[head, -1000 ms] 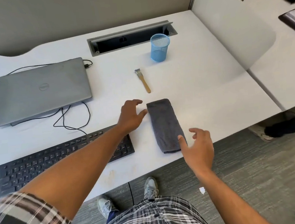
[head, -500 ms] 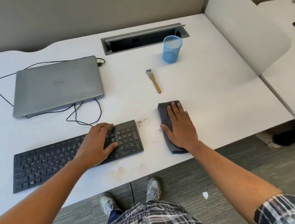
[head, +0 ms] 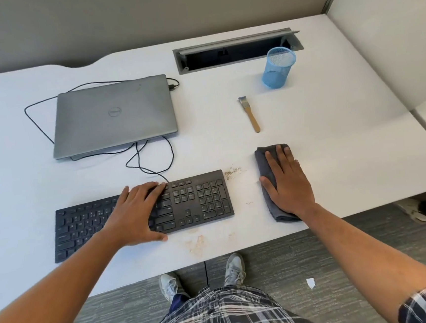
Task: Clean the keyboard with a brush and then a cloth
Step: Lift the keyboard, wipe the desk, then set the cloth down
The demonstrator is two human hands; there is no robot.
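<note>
A black keyboard (head: 200, 201) lies near the desk's front edge. My left hand (head: 136, 214) rests flat across its middle, fingers reaching the far edge and thumb at the near edge. To the right lies a folded dark grey cloth (head: 265, 167), with my right hand (head: 287, 183) pressing flat on it, fingers straight. A small brush (head: 250, 114) with a wooden handle lies farther back, untouched. Brownish dust specks (head: 232, 171) sit by the keyboard's far right corner, and stains (head: 197, 244) mark the desk in front of it.
A closed grey laptop (head: 115, 115) with black cables (head: 152, 161) sits behind the keyboard. A blue mesh cup (head: 278, 68) stands at the back right beside an open cable tray slot (head: 236, 52). A white partition (head: 376, 44) borders the right. The desk edge (head: 240, 254) is just before my feet.
My left hand moved from beside the cloth back onto the keyboard. My right hand came down flat on the cloth and has stayed there. The view shifted left.
</note>
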